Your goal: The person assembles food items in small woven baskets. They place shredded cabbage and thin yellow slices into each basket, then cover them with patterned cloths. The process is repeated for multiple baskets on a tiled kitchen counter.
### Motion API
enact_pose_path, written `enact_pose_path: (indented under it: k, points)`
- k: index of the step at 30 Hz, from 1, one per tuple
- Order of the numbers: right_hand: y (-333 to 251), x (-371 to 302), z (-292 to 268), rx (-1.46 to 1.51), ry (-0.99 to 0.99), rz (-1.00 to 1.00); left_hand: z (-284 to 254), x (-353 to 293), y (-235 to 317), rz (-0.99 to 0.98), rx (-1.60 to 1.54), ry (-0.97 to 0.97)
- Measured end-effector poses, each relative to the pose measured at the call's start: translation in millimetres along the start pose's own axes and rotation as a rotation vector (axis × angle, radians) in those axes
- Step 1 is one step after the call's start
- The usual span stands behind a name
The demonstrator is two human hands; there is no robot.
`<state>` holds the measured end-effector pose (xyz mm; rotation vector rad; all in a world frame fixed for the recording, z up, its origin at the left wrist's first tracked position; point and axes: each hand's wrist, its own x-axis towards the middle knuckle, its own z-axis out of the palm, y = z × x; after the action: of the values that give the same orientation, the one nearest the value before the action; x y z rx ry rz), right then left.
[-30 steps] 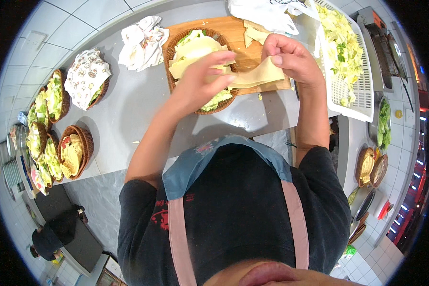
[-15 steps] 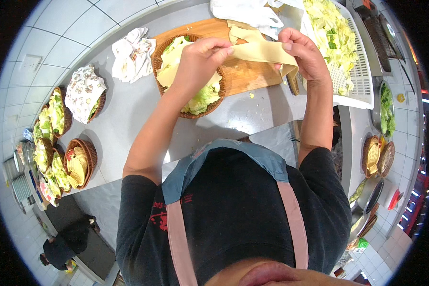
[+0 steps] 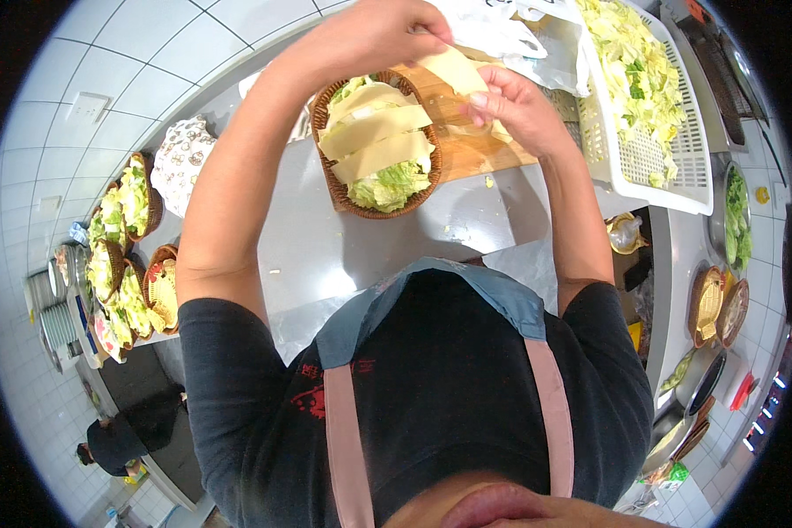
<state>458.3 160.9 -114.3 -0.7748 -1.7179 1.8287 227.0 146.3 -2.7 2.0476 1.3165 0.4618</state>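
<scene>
A strip of pale yellow tofu sheet [image 3: 451,70] is stretched between my hands above a wooden cutting board [image 3: 506,161]. My left hand [image 3: 405,31] pinches its far end. At the nearer end, my right hand [image 3: 517,104] grips it between thumb and fingers. Left of the board's bare part, an oval brown wicker basket [image 3: 333,182] holds pale green leaves [image 3: 390,187]. Across those leaves lie several similar flat strips [image 3: 381,132]. More of the yellow sheet seems to lie on the board under my right hand, partly hidden.
A white perforated crate [image 3: 625,180] of chopped leaves stands right of the board. White plastic bags [image 3: 510,35] lie behind it. Several leaf-filled baskets [image 3: 106,264] and a basket under a patterned cloth [image 3: 183,163] stand at left. Another person [image 3: 114,447] bends at lower left.
My left hand has moved away from over the basket, up and to the right, uncovering the strips in it. My right hand has moved slightly left and down. The held strip now slants.
</scene>
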Motion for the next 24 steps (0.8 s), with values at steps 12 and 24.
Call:
enact_pose_path:
  k: [12, 24]
  points:
    - [50, -21, 65, 0.214, 0.18, 0.375, -1, -23, -119, -0.25, -0.008, 0.027]
    - [84, -14, 3, -1.06, 0.68, 0.071, 31, -30, -146, -0.327, -0.017, 0.382]
